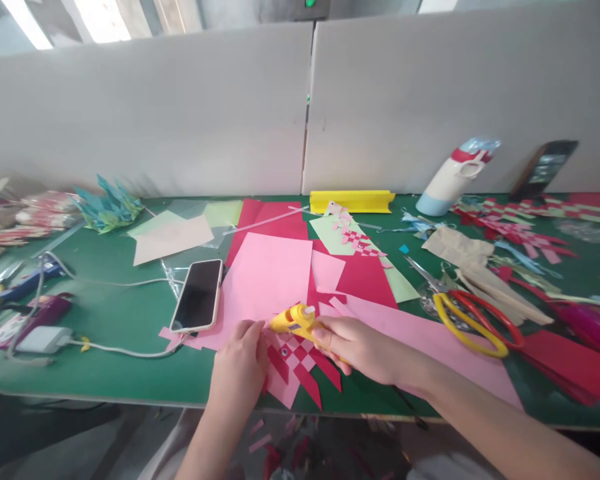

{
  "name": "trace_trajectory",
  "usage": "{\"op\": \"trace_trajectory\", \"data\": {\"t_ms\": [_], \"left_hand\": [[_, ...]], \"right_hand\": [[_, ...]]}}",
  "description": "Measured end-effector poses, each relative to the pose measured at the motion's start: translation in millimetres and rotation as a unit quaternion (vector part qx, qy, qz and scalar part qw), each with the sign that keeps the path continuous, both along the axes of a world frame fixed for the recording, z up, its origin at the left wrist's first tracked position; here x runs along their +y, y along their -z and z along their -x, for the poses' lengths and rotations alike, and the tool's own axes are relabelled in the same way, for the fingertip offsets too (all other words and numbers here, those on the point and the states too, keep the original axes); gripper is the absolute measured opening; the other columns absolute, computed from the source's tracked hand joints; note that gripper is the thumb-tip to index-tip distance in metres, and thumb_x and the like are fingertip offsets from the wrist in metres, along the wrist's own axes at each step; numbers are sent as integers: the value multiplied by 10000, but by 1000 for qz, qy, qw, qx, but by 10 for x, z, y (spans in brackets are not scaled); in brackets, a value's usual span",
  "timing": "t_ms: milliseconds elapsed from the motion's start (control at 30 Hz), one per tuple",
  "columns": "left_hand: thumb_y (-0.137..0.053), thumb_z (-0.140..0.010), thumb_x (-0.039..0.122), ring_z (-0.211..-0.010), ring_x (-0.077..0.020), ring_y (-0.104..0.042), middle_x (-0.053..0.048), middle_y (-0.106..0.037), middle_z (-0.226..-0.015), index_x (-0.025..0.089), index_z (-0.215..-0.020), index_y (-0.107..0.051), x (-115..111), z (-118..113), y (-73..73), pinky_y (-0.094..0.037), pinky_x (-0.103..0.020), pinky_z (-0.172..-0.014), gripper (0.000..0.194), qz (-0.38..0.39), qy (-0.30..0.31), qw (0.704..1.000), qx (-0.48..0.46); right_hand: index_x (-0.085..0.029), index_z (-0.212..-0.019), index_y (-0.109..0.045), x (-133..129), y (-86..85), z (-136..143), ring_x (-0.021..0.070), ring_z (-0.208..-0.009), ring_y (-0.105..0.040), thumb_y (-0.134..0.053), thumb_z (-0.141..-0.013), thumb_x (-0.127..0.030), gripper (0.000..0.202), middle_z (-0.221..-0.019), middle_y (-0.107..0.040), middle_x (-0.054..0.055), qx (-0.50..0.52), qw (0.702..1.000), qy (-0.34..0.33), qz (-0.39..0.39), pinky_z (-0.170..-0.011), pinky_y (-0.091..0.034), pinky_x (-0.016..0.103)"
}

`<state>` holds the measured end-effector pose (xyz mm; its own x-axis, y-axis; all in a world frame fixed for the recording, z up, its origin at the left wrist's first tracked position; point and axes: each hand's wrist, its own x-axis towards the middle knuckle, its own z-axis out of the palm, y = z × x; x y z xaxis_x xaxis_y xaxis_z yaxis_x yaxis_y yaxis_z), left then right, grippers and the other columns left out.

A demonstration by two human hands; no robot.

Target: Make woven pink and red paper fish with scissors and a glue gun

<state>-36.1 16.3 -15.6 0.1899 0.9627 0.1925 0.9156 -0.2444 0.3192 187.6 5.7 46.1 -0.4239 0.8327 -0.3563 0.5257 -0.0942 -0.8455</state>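
A small yellow glue gun (294, 320) is gripped in my right hand (341, 341), its front end pointing left toward my left hand. The fingers of my left hand (241, 357) are pinched at the upper left edge of a woven red and pink paper piece (300, 355). This piece has a small round eye and pointed red strips spreading downward, and it lies near the front edge of the table. Behind both hands is a large pink paper sheet (270, 273), partly over red paper (280, 220).
A phone (198, 295) with a white cable lies at left. Scissors (470, 320), a beige cloth (460, 250) and red paper (575, 363) are at right. A white bottle (455, 177) and yellow folded strip (353, 201) stand near the grey partition (180, 120).
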Motion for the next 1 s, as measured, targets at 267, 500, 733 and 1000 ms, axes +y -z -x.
{"op": "trace_trajectory", "data": {"t_ms": [267,500,733,1000], "left_hand": [[-417,-937,214,-814,-172,-707,-47,-701,-1100,217,-1121,-672,21,33,35,-518,-260,-653,314,27,14,1000,-8],[-437,-934,206,-804,-165,-704,-50,-697,-1098,223,-1109,-673,-1,8,29,-510,-255,-667,295,19,-2,1000,-15],[-418,-937,216,-795,-168,-704,-70,-691,-1111,229,-1111,-675,12,11,29,-511,-259,-643,311,25,-2,1000,-16],[-450,-936,201,-764,-160,-707,-57,-704,-1074,230,-1077,-681,21,-3,60,-515,-260,-654,272,5,-6,999,-34]], "right_hand": [[-185,-842,-476,-4,33,2,99,-565,-451,-302,-984,-558,435,-691,-456,-31,20,1000,17,16,-571,-350,262],[-179,-862,-517,11,3,-1,93,-565,-449,-337,-995,-473,369,-677,-467,-32,6,1000,1,14,-568,-349,252],[-183,-909,-568,-17,-14,-1,98,-564,-441,-355,-986,-511,399,-656,-472,-34,8,1000,11,9,-574,-342,256],[-178,-919,-587,-10,-86,0,127,-621,-477,-366,-983,-512,406,-687,-526,1,-22,1000,-2,-10,-582,-345,258]]}}
